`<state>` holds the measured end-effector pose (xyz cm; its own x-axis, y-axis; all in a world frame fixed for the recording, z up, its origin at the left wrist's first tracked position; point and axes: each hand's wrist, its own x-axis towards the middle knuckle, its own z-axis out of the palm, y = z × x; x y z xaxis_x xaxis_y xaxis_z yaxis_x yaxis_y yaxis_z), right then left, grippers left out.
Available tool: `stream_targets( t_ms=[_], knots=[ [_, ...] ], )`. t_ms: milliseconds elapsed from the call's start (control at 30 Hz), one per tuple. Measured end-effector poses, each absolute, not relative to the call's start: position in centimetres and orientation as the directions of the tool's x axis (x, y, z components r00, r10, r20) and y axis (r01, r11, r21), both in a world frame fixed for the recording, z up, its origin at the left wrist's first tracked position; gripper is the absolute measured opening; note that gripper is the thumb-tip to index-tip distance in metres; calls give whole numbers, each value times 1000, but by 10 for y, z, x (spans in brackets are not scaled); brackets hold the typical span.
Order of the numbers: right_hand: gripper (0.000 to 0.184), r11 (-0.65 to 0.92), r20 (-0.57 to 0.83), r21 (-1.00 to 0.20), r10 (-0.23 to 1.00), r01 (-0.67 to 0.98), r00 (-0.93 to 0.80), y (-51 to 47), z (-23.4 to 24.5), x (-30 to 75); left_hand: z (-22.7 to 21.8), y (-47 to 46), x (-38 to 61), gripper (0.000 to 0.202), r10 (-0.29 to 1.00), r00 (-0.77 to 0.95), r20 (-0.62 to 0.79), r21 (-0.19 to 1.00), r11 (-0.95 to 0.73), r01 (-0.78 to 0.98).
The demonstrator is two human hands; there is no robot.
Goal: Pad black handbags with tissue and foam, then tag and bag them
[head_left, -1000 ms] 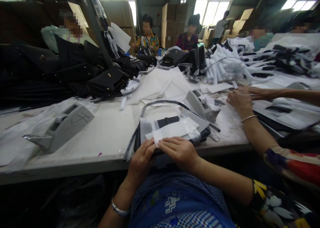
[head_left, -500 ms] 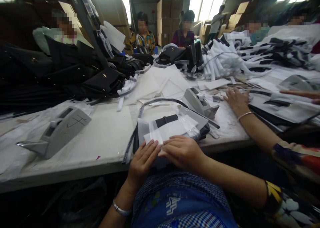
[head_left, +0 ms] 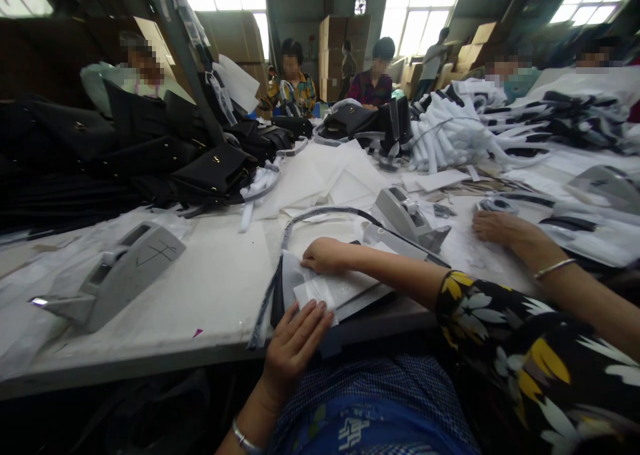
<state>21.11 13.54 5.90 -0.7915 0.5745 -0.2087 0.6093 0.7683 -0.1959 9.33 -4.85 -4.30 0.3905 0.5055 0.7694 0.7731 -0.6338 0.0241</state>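
A dark handbag with a wrapped handle [head_left: 320,214] lies at the table's front edge, partly covered by white padding [head_left: 291,278] and a white paper packet [head_left: 345,294]. My left hand [head_left: 299,338] rests flat on the packet's near edge, its fingers stretched out. Over the far side of the bag, my right hand [head_left: 326,254] is curled with its fingertips together at the padding; what they pinch, if anything, is hidden. My right forearm covers much of the bag. Just behind it stands a grey tape dispenser [head_left: 407,215].
Another grey tape dispenser [head_left: 115,272] stands on the left. A co-worker's hand [head_left: 500,228] is at a tape roll [head_left: 497,204] on the right. Black bags [head_left: 215,172] are heaped at left, white wrapped handles [head_left: 445,135] at back right, and white sheets [head_left: 320,175] lie mid-table.
My right hand has moved from the packet's near edge up and away to the bag's far side. My left hand stays on the packet. The co-worker's hand has shifted to the tape roll.
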Motion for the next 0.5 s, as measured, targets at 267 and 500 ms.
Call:
stream_targets(
  t_ms=[267, 500],
  knots=[
    [33, 763, -163, -223, 584, 606, -795, 140, 52, 215, -41, -48, 95, 38, 498, 369, 785, 30, -624, 781],
    [30, 858, -95, -171, 475, 485, -875, 152, 60, 235, -43, -48, 95, 39, 517, 360, 777, 40, -611, 790]
  ],
)
